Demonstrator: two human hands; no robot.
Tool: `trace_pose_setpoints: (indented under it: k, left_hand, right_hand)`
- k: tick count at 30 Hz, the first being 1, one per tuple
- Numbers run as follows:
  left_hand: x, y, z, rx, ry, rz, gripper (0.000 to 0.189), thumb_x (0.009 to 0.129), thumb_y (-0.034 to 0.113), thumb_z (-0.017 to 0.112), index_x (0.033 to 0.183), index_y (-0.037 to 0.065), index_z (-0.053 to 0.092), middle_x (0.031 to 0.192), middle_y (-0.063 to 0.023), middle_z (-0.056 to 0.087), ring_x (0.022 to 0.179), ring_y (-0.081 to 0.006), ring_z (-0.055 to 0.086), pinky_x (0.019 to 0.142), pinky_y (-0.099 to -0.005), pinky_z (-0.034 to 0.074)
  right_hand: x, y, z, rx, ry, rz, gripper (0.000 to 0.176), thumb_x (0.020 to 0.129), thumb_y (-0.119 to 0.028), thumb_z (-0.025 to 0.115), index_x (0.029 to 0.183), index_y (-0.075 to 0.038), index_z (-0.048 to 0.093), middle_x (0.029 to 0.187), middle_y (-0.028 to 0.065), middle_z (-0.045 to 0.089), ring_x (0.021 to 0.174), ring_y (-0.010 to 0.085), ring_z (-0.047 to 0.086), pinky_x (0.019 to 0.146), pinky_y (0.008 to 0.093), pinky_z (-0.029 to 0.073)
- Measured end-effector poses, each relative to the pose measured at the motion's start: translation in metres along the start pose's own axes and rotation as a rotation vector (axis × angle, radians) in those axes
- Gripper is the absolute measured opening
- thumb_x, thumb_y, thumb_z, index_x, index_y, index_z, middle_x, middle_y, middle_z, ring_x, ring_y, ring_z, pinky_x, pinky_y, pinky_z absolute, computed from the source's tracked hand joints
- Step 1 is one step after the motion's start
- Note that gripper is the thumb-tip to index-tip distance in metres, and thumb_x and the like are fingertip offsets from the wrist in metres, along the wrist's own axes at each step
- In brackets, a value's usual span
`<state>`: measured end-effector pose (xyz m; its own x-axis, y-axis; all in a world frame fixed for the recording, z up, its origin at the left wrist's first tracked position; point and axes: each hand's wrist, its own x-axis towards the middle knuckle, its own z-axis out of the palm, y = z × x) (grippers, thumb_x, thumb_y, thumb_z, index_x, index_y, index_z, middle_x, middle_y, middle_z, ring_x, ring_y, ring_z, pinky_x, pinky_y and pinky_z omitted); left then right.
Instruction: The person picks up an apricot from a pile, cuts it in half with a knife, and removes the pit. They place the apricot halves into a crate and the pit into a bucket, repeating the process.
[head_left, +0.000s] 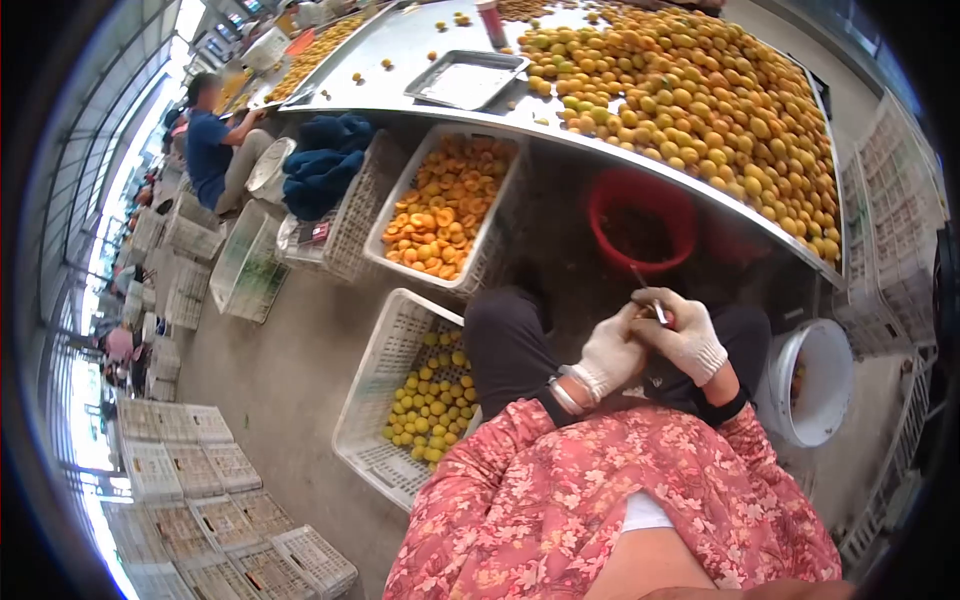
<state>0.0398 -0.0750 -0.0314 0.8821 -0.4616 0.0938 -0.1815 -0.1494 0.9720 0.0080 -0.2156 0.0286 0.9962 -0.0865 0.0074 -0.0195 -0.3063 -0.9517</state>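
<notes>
My gloved left hand [608,354] and gloved right hand [690,334] meet above my lap, fingers pressed together. Out of the right hand's closed fingers shows a thin, knife-like metal tool [659,313]. The left hand is curled against the right, and whatever lies inside it is hidden. Just beyond the hands, under the table edge, stands a red basin [642,222] with dark contents. To my left a white crate [358,432] holds whole yellow-green apricots [432,405]. Behind it another crate [378,240] is filled with halved orange apricots [437,215].
A metal table [385,42] carries a large heap of apricots [690,90] and a metal tray [466,80]. At my right is a white bucket [822,385]. Stacked crates [200,470] stand at lower left. A person in blue [207,150] sits farther left.
</notes>
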Motion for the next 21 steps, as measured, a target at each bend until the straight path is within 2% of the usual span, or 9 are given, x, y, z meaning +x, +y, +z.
trace_pose_setpoints:
  k: [2, 6, 8, 9, 12, 15, 18, 19, 21]
  left_hand:
    - [0.005, 0.002, -0.006, -0.272, -0.226, -0.282, 0.024, 0.093, 0.015, 0.059, 0.116, 0.009, 0.055, 0.080, -0.0006, 0.059, 0.072, -0.0101, 0.056, 0.065, -0.0260, 0.048]
    - [0.016, -0.020, -0.006, -0.277, -0.171, -0.048, 0.027, 0.093, 0.017, 0.061, 0.116, 0.004, 0.054, 0.086, -0.0019, 0.059, 0.072, -0.0093, 0.056, 0.065, -0.0261, 0.048]
    - [0.027, -0.003, -0.025, -0.479, -0.216, -0.453, 0.028, 0.093, 0.018, 0.061, 0.116, 0.004, 0.054, 0.087, -0.0040, 0.060, 0.076, -0.0109, 0.059, 0.068, -0.0271, 0.050]
    - [0.034, -0.014, -0.031, -0.511, -0.151, -0.504, 0.028, 0.094, 0.021, 0.061, 0.116, 0.005, 0.054, 0.086, -0.0050, 0.061, 0.076, -0.0134, 0.062, 0.066, -0.0291, 0.053]
    - [0.063, -0.048, -0.073, -0.791, 0.023, -0.642, 0.028, 0.096, 0.026, 0.059, 0.117, 0.010, 0.049, 0.087, -0.0119, 0.061, 0.073, -0.0243, 0.066, 0.054, -0.0353, 0.056]
    - [0.107, -0.081, -0.122, -0.928, 0.280, -0.676, 0.027, 0.098, 0.032, 0.053, 0.112, 0.009, 0.049, 0.087, -0.0146, 0.062, 0.072, -0.0298, 0.066, 0.056, -0.0385, 0.055]
    - [0.166, -0.093, -0.181, -1.246, 0.469, -0.432, 0.032, 0.099, 0.033, 0.052, 0.104, 0.002, 0.055, 0.091, -0.0168, 0.064, 0.081, -0.0293, 0.064, 0.068, -0.0394, 0.057]
    - [0.185, -0.127, -0.212, -1.351, 0.299, -0.255, 0.036, 0.098, 0.033, 0.053, 0.108, -0.001, 0.055, 0.095, -0.0187, 0.064, 0.087, -0.0315, 0.064, 0.077, -0.0418, 0.056]
    - [0.201, -0.095, -0.225, -1.341, 0.618, -0.215, 0.042, 0.101, 0.031, 0.048, 0.116, -0.008, 0.048, 0.118, -0.0292, 0.054, 0.112, -0.0383, 0.055, 0.094, -0.0432, 0.052]
  right_hand:
    - [0.007, 0.010, 0.001, -0.036, 0.104, 0.032, 0.016, 0.083, -0.011, 0.069, 0.096, -0.001, 0.067, 0.075, 0.0034, 0.065, 0.072, 0.0077, 0.060, 0.068, 0.0249, 0.051]
    - [0.032, 0.040, 0.007, 0.215, 0.244, 0.090, 0.010, 0.086, -0.009, 0.067, 0.093, -0.003, 0.065, 0.074, -0.0009, 0.063, 0.065, 0.0054, 0.057, 0.060, 0.0225, 0.047]
    - [0.045, 0.032, 0.005, 0.382, 0.276, 0.259, 0.014, 0.088, -0.010, 0.067, 0.100, -0.004, 0.064, 0.073, -0.0020, 0.061, 0.057, 0.0025, 0.050, 0.050, 0.0199, 0.040]
    - [0.052, 0.036, 0.008, 0.399, 0.330, 0.256, 0.014, 0.088, -0.010, 0.067, 0.101, -0.005, 0.063, 0.071, -0.0033, 0.059, 0.051, 0.0007, 0.045, 0.045, 0.0186, 0.033]
    - [0.058, 0.060, -0.003, 0.476, 0.352, 0.322, 0.010, 0.087, -0.010, 0.067, 0.095, -0.005, 0.062, 0.069, -0.0033, 0.057, 0.051, 0.0018, 0.046, 0.044, 0.0194, 0.033]
    - [0.050, 0.073, -0.009, 0.462, 0.347, 0.405, 0.010, 0.085, -0.011, 0.068, 0.090, -0.006, 0.060, 0.064, -0.0019, 0.055, 0.043, 0.0057, 0.046, 0.039, 0.0221, 0.034]
    - [0.043, 0.082, -0.007, 0.420, 0.324, 0.513, 0.011, 0.084, -0.011, 0.068, 0.090, -0.006, 0.060, 0.061, -0.0006, 0.054, 0.038, 0.0092, 0.045, 0.036, 0.0247, 0.035]
    - [0.041, 0.073, -0.006, 0.431, 0.320, 0.558, 0.011, 0.084, -0.010, 0.068, 0.090, -0.007, 0.060, 0.061, -0.0010, 0.054, 0.039, 0.0086, 0.045, 0.037, 0.0245, 0.035]
    - [0.041, 0.070, -0.005, 0.405, 0.312, 0.553, 0.012, 0.084, -0.011, 0.069, 0.091, -0.007, 0.060, 0.062, -0.0021, 0.053, 0.043, 0.0066, 0.045, 0.040, 0.0234, 0.035]
